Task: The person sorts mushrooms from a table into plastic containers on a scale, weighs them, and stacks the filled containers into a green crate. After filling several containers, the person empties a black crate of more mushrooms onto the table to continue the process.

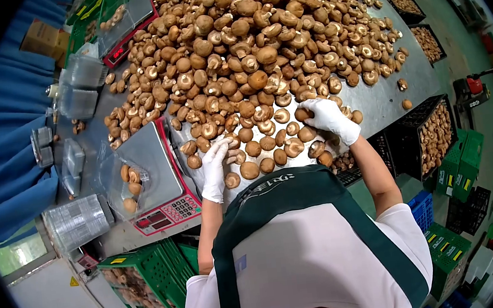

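Note:
A large heap of brown shiitake mushrooms (240,30) covers the metal table, with a looser scatter of them close to my body. My left hand (214,168), in a white glove, is at the left of this scatter, its fingers curled on a mushroom (233,141). On the other side, my gloved right hand (330,119) has its bent fingertips around a mushroom (302,114); its palm side is hidden. Left of my left hand stands a red-edged digital scale (183,204). On its plate sits a clear plastic tray (141,175) with several mushrooms inside.
Stacked clear trays (79,220) lie at the table's left end. A second scale (134,31) stands farther back. Black crates of mushrooms (434,136) are right of the table. A green crate (146,282) is below left, by a blue curtain (13,135).

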Tool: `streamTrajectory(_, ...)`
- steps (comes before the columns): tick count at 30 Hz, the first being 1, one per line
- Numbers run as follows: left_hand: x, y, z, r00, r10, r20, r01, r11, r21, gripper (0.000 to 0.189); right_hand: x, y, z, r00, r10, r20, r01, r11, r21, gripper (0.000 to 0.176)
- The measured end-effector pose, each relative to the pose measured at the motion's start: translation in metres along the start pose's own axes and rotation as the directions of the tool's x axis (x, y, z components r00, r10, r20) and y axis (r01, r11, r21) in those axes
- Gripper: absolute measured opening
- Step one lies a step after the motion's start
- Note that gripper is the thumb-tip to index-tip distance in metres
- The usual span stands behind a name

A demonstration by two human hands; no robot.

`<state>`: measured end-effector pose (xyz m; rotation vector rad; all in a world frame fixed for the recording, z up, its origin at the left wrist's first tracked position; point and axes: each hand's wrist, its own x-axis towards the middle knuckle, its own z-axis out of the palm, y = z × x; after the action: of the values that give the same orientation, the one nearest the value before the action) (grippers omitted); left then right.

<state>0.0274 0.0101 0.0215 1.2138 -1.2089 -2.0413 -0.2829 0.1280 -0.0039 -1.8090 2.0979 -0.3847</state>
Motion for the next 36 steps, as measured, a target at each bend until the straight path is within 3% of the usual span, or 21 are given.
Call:
streamTrajectory(1, 0.000, -0.001, 0.000, 1.000, 0.010, 0.001, -0.010, 1.000, 0.000, 0.024, -0.002, -0.007, -0.010, 0.997, 0.046, -0.061, -0.037, 0.988, 0.152, 0.041)
streamTrajectory(2, 0.000, -0.001, 0.000, 1.000, 0.018, 0.001, -0.018, 1.000, 0.000, 0.024, -0.006, -0.013, -0.027, 0.971, 0.216, 0.103, -0.238, 0.918, 0.317, 0.042)
streamTrajectory(4, -0.002, -0.001, 0.001, 1.000, 0.014, 0.007, -0.014, 1.000, -0.001, 0.024, -0.015, -0.006, -0.027, 0.954, 0.286, 0.090, -0.240, 0.549, 0.801, 0.042)
streamTrajectory(5, -0.002, -0.001, 0.001, 1.000, 0.010, 0.004, -0.010, 1.000, 0.010, 0.024, -0.021, -0.002, -0.032, 0.940, 0.301, 0.160, -0.259, 0.324, 0.910, 0.040)
streamTrajectory(6, -0.001, -0.001, 0.002, 1.000, 0.006, 0.004, -0.006, 1.000, 0.022, 0.024, -0.024, -0.006, -0.034, 0.952, 0.268, 0.145, -0.144, -0.025, 0.989, 0.035)
streamTrajectory(8, 0.001, -0.003, 0.004, 1.000, -0.011, 0.013, 0.010, 1.000, 0.025, 0.024, -0.035, -0.017, -0.046, 0.972, 0.194, 0.135, -0.060, -0.353, 0.934, 0.029)
streamTrajectory(9, 0.000, -0.003, 0.005, 1.000, -0.026, 0.015, 0.025, 0.999, 0.027, 0.024, -0.038, -0.011, -0.043, 0.971, 0.197, 0.137, -0.060, -0.354, 0.933, 0.029)
streamTrajectory(11, -0.001, 0.001, 0.010, 0.999, -0.037, 0.016, 0.037, 0.999, 0.032, 0.024, -0.042, 0.006, -0.035, 0.954, 0.248, 0.168, -0.182, 0.031, 0.983, 0.026)
streamTrajectory(12, -0.001, 0.002, 0.012, 0.999, -0.046, 0.015, 0.045, 0.998, 0.036, 0.024, -0.039, 0.001, -0.033, 0.914, 0.374, 0.154, -0.308, 0.395, 0.866, 0.027)
streamTrajectory(14, 0.001, 0.002, 0.013, 0.999, -0.031, 0.031, 0.029, 0.999, 0.043, 0.024, -0.037, -0.027, -0.039, 0.952, 0.288, 0.107, -0.301, 0.802, 0.516, 0.030)
streamTrajectory(15, 0.001, 0.002, 0.014, 0.999, -0.016, 0.046, 0.014, 0.999, 0.049, 0.024, -0.037, -0.034, -0.032, 0.976, 0.219, 0.012, -0.217, 0.955, 0.202, 0.030)
streamTrajectory(16, 0.002, 0.001, 0.014, 0.999, -0.018, 0.051, 0.015, 0.999, 0.052, 0.024, -0.037, -0.036, -0.021, 0.997, 0.068, -0.032, -0.069, 0.997, -0.045, 0.033)
streamTrajectory(19, 0.003, 0.002, 0.017, 0.996, -0.002, 0.085, 0.000, 1.000, 0.024, 0.024, -0.024, -0.054, -0.006, 0.937, 0.188, 0.294, -0.149, 0.977, -0.150, 0.039)
streamTrajectory(20, 0.002, 0.004, 0.018, 0.996, -0.009, 0.084, 0.006, 1.000, 0.029, 0.023, -0.021, -0.051, 0.003, 0.923, 0.206, 0.325, -0.128, 0.961, -0.246, 0.039)
streamTrajectory(26, -0.001, -0.003, 0.013, 0.998, -0.015, 0.056, 0.013, 0.999, 0.038, 0.023, -0.013, -0.031, -0.016, 0.920, 0.170, 0.352, -0.135, 0.983, -0.124, 0.035)
streamTrajectory(29, -0.003, -0.006, 0.013, 0.998, -0.017, 0.059, 0.014, 0.999, 0.048, 0.024, -0.006, -0.029, -0.020, 0.863, 0.259, 0.434, -0.198, 0.963, -0.182, 0.037)
streamTrajectory(32, -0.003, -0.004, 0.015, 0.998, -0.034, 0.053, 0.030, 0.997, 0.073, 0.024, -0.003, -0.024, -0.017, 0.861, 0.270, 0.432, -0.253, 0.962, -0.097, 0.037)
streamTrajectory(34, -0.002, -0.003, 0.014, 0.998, -0.051, 0.036, 0.048, 0.996, 0.080, 0.024, -0.008, -0.019, -0.017, 0.927, 0.189, 0.323, -0.214, 0.976, 0.041, 0.035)
streamTrajectory(36, -0.002, -0.005, 0.012, 0.998, -0.010, 0.060, 0.007, 0.998, 0.057, 0.025, -0.013, -0.013, -0.018, 0.920, 0.231, 0.316, -0.280, 0.953, 0.118, 0.033)
